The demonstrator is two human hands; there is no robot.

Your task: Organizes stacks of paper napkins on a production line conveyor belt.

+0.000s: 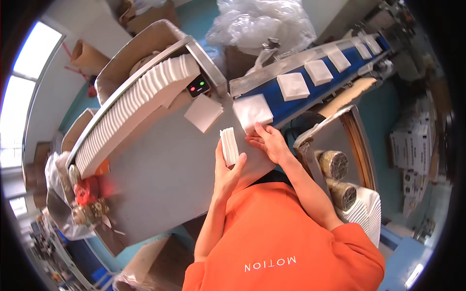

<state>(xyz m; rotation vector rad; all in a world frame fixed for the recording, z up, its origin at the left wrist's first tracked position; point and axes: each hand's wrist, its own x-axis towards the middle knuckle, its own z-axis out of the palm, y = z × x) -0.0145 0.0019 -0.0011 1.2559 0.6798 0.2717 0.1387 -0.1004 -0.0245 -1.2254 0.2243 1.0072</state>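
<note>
My left hand is closed around a small stack of folded white napkins, held upright on its edge over the grey table. To its right, my right hand has its fingers apart, with the fingertips at the near edge of a white folded napkin pile. That pile lies at the near end of a blue conveyor belt. Just beyond my left hand, a loose white napkin pile rests on the grey table.
More napkin piles sit spaced along the belt. A long curved row of folded napkins fills a rail at left, ending by a small box with red and green lights. An open carton and wrapped rolls stand right.
</note>
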